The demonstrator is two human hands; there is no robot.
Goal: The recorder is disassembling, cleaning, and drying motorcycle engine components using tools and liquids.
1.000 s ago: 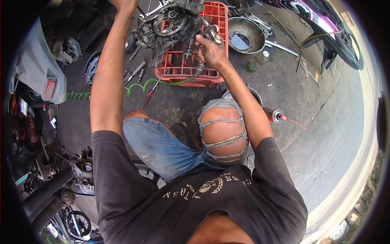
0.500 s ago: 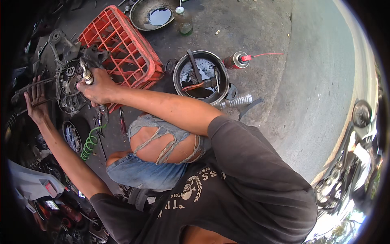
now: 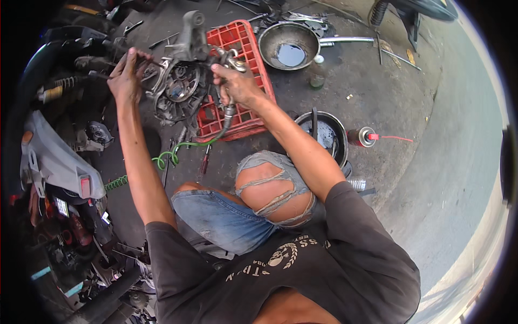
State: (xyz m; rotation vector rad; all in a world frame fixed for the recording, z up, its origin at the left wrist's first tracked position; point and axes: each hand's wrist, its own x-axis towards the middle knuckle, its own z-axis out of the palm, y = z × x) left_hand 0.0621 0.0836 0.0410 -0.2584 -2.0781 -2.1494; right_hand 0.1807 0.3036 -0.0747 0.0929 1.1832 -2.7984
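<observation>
A greasy metal engine case (image 3: pixel 181 86) with a round opening rests against the left side of an upturned-looking red plastic crate (image 3: pixel 245 121). My right hand (image 3: pixel 241 86) is closed round a metal air blow gun (image 3: pixel 233 62), held just right of the case opening. From the gun's lower end a green coiled hose (image 3: pixel 171 156) runs down to the left. My left hand (image 3: pixel 128 78) is at the left of the case, its fingers bent round dark rods (image 3: pixel 152 61) that stick out from it. Part of that grip is hidden.
A wide pan (image 3: pixel 270 46) with dark liquid stands beyond the crate. Right of it are a bottle (image 3: pixel 317 81), a round basin (image 3: pixel 341 129) with a brush, and a spray can (image 3: pixel 362 136). A red-handled screwdriver (image 3: pixel 205 162) lies before the crate. Motorcycle parts (image 3: pixel 70 216) crowd the left.
My view has swung left, so everything sits farther right. The engine case is turned and stands more upright. My left hand has gone from spread fingers to bent ones; the blow gun stays in my right.
</observation>
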